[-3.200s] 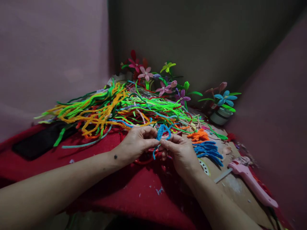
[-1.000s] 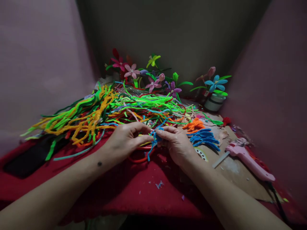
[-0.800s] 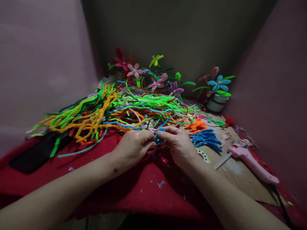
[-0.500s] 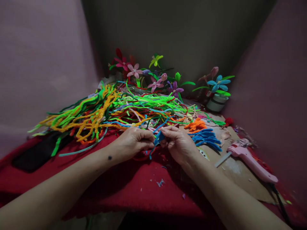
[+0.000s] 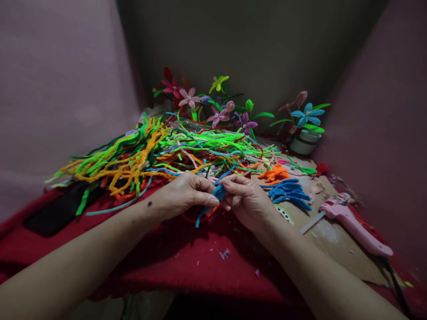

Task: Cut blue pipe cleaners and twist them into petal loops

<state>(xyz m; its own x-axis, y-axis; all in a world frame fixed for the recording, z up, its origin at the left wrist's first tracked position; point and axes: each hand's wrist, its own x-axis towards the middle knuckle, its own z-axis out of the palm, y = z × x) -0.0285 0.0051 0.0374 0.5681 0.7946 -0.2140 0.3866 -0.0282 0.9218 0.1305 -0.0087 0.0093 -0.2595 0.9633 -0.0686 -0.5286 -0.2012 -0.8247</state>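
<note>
Between my two hands is a blue pipe cleaner [image 5: 219, 192], bent into a small folded shape, with one tail hanging down to the lower left and another strand rising at the upper right. My left hand [image 5: 190, 193] is closed on its left side, thumb laid along it. On its right side my right hand [image 5: 242, 195] pinches it between thumb and fingers. The fingertips partly hide the folded part. Just right of my right hand lies a bunch of bent blue pipe cleaners [image 5: 288, 193], with orange pipe cleaner pieces [image 5: 276, 172] behind it.
A large heap of coloured pipe cleaners [image 5: 207, 144] spreads behind my hands. Pipe cleaner flowers [image 5: 218, 116] stand at the back, with a jar [image 5: 304, 142] at right. A pink glue gun [image 5: 355, 224] rests on cardboard [image 5: 353, 255]. A dark phone [image 5: 50, 213] lies left on the red cloth [image 5: 160, 266].
My left thumb has straightened along the blue pipe cleaner, and its lower tail has swung down to the left. The whole view has shifted slightly.
</note>
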